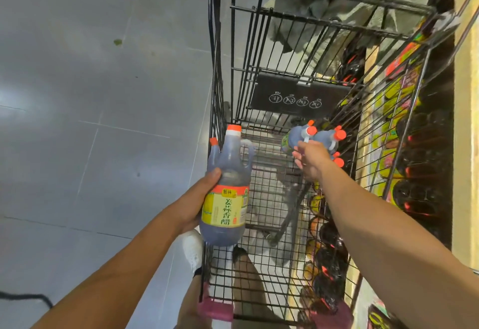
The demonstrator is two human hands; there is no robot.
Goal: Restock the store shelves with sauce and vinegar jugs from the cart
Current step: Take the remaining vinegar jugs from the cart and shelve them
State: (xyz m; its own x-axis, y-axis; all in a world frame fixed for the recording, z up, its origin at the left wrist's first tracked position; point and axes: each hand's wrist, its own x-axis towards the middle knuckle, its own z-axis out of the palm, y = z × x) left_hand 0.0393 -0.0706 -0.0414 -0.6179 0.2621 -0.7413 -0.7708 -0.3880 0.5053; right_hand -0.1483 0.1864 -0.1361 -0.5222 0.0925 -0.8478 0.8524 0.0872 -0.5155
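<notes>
Head view, looking down: what is there?
— A person stands at the near end of a black wire shopping cart (324, 21) on a grey tiled floor (77, 95). Store shelves (464, 121) run along the right, crowded with dark bottles (420, 194) seen through the cart's wire side.

Where are the hands?
— The left hand (199, 204) is curled round the body of a dark vinegar jug (225, 199) with a yellow label and an orange cap, held upright over the cart's near left edge. A second orange cap (213, 141) shows just behind it; whether the same hand holds that jug is unclear. The right hand (309, 159) reaches down into the far right of the basket. Its fingers (298, 154) are at the handle of one of the few orange-capped jugs (325, 138) clustered there. Whether they have closed on the handle cannot be told.

Which step is this?
— Probably unloading: one jug is out and the other hand goes for another before the shelves. Few jugs lie in the basket, so the job looks well along.

What does the next move call for?
— A firm hook through the handle, a lift clear of the neighbouring jugs and the wire side, then a turn right to a gap on the shelf.
</notes>
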